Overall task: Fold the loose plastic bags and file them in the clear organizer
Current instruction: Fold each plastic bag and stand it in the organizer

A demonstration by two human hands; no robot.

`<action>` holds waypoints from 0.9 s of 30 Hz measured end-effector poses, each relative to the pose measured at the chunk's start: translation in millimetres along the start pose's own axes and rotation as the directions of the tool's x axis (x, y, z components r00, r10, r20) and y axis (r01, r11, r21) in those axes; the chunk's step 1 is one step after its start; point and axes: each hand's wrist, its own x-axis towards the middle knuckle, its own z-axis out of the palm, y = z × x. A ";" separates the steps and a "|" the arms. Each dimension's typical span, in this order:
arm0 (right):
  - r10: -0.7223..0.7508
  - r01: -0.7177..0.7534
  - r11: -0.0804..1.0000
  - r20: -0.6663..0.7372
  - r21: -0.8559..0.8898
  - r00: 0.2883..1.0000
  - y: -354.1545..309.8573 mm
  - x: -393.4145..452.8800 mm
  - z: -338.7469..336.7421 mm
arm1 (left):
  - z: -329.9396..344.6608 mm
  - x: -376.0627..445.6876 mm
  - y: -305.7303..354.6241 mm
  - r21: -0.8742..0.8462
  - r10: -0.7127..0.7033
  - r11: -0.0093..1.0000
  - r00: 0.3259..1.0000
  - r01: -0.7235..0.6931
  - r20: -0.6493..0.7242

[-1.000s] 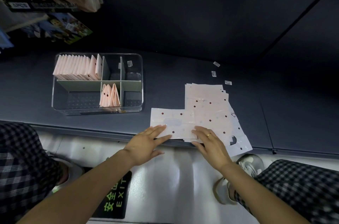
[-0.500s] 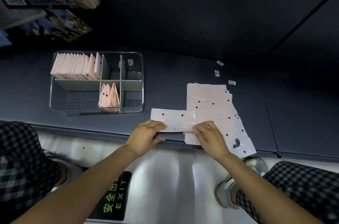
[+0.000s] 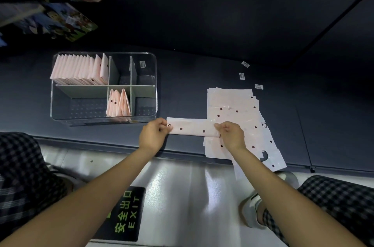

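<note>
Near the shelf's front edge, left hand and right hand pinch opposite ends of a folded bag strip, keeping it taut for creasing; loose stack underneath, clear organizer left.

The organizer sits left of the bag stack on the shelf, folded bags filed in it.
</note>
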 end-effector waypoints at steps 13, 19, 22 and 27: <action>-0.032 0.007 0.970 -0.097 -0.244 0.995 -13.7 9.3 9.9 | 48.4 -45.2 3.7 0.599 0.564 0.505 0.763 -0.621 0.316; 0.017 -0.038 0.964 -0.079 -0.262 0.997 -16.5 14.2 10.9 | 40.1 -27.5 -20.4 0.703 0.401 0.378 0.790 -0.603 0.463; 0.029 -0.046 0.967 -0.072 -0.252 0.997 -16.0 16.8 11.3 | 37.1 -24.0 -20.8 0.712 0.422 0.330 0.771 -0.620 0.476; 0.039 -0.047 0.955 -0.034 -0.293 0.999 -17.8 19.6 9.1 | 35.6 -19.8 -17.4 0.724 0.410 0.311 0.774 -0.616 0.482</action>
